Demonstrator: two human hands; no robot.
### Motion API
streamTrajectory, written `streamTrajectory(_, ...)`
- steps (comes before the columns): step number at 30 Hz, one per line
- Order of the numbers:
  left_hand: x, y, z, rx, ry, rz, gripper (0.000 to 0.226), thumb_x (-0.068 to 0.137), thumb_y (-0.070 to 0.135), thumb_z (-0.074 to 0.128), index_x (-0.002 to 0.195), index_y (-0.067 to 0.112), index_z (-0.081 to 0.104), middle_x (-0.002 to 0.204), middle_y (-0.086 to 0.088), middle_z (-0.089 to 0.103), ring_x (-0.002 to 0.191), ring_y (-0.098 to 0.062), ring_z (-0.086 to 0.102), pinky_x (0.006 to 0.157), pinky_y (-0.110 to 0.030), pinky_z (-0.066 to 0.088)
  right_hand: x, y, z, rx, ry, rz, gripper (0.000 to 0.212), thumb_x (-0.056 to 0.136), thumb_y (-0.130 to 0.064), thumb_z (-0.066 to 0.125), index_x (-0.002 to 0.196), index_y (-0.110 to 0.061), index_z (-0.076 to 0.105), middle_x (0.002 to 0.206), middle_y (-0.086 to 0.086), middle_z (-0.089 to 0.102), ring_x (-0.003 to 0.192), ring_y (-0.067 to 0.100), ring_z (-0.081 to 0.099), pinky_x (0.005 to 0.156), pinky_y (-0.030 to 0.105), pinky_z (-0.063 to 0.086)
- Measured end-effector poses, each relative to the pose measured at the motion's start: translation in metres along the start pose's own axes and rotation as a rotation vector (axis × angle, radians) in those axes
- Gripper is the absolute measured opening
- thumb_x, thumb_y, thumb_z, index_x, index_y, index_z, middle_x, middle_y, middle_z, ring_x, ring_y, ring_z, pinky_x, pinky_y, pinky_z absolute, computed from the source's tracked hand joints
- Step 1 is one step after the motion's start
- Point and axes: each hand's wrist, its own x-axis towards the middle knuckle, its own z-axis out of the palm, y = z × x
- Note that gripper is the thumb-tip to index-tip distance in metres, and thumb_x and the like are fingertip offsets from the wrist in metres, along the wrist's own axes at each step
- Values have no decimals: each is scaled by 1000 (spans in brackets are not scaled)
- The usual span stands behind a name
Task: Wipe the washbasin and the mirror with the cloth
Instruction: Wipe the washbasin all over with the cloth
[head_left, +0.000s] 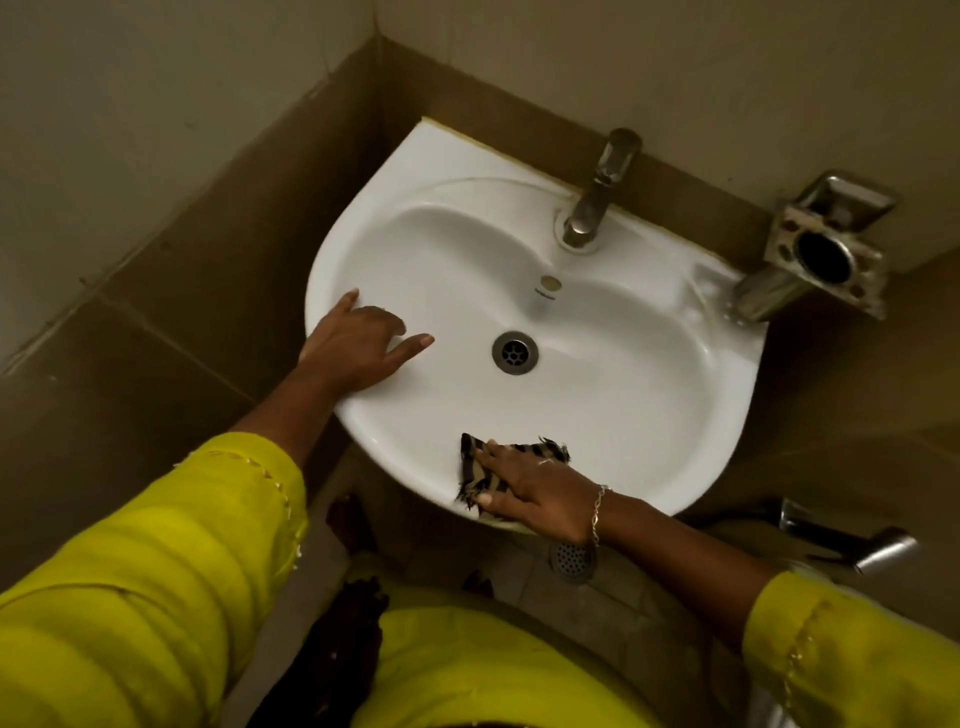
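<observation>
Two hands on the washbasin (649, 415): right hand (535, 491) pressing the striped cloth (478, 470) flat-fingered on the near rim, left hand (358, 343) spread, bracing the left edge. Looks like basin work underway; the mirror is out of view, apparently yet to come.

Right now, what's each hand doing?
Left hand: open, resting on the basin rim.
Right hand: open, pressing the cloth flat on the basin.
</observation>
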Motion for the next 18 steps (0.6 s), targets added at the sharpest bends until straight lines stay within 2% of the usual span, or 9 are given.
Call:
streamTrajectory(3, -2, -2, 0, -6, 16, -3, 77, 81, 65, 19, 112, 10, 64, 119, -6, 65, 119, -17, 52, 114, -34, 9, -17, 24, -3, -40, -32, 7, 63, 96, -49, 30, 148, -21, 10, 157, 5, 5, 144, 17, 6, 118, 38, 7)
streamTrajectory(5, -2, -2, 1, -10, 40, -1, 85, 78, 70, 15, 109, 9, 65, 117, -7, 66, 116, -18, 55, 113, -34, 12, -31, 41, -7, -94, -40, -2, 65, 93, -56, 26, 147, -21, 13, 156, 4, 8, 144, 17, 10, 117, 31, 7)
streamTrajectory(8, -1, 0, 1, -30, 56, -6, 91, 72, 72, 12, 106, 8, 66, 114, -6, 67, 113, -18, 58, 113, -33, 13, -51, 68, -21, -199, -34, -51, 93, 75, -79, 5, 146, -21, 20, 155, 3, 16, 142, 16, 17, 114, 26, 9)
streamTrajectory(10, -1, 1, 1, -43, 60, -13, 91, 71, 73, 13, 106, 8, 66, 114, -6, 67, 113, -18, 58, 114, -32, 12, -61, 87, -33, -255, -52, -87, 103, 66, -82, -6, 145, -22, 24, 154, 0, 20, 141, 14, 18, 113, 24, 7)
streamTrajectory(14, -3, 2, 0, -66, 74, -21, 88, 71, 72, 16, 106, 8, 66, 112, -6, 68, 111, -18, 59, 113, -30, 13, -70, 120, -54, -381, -77, -84, 99, 67, -80, -9, 143, -28, 28, 153, -5, 22, 142, 13, 18, 116, 30, 8)
streamTrajectory(16, -3, 2, 0, -73, 82, -21, 79, 76, 68, 25, 105, 8, 66, 110, -7, 68, 110, -18, 59, 113, -30, 13, -70, 133, -69, -495, -80, -97, 92, 75, -76, -5, 140, -26, 36, 149, -2, 31, 139, 16, 28, 115, 35, 15)
streamTrajectory(17, -3, 2, 0, -76, 86, -24, 73, 78, 65, 29, 105, 8, 66, 111, -7, 68, 110, -18, 59, 113, -30, 13, -68, 141, -76, -585, -59, -119, 84, 83, -70, -1, 135, -23, 45, 143, 1, 43, 133, 20, 40, 112, 40, 28)
streamTrajectory(18, -2, 2, 0, -74, 87, -25, 70, 79, 63, 32, 105, 8, 66, 112, -7, 68, 111, -18, 59, 113, -29, 13, -65, 151, -84, -687, -18, -138, 75, 90, -63, 3, 128, -22, 54, 133, 3, 55, 122, 22, 53, 102, 44, 42)
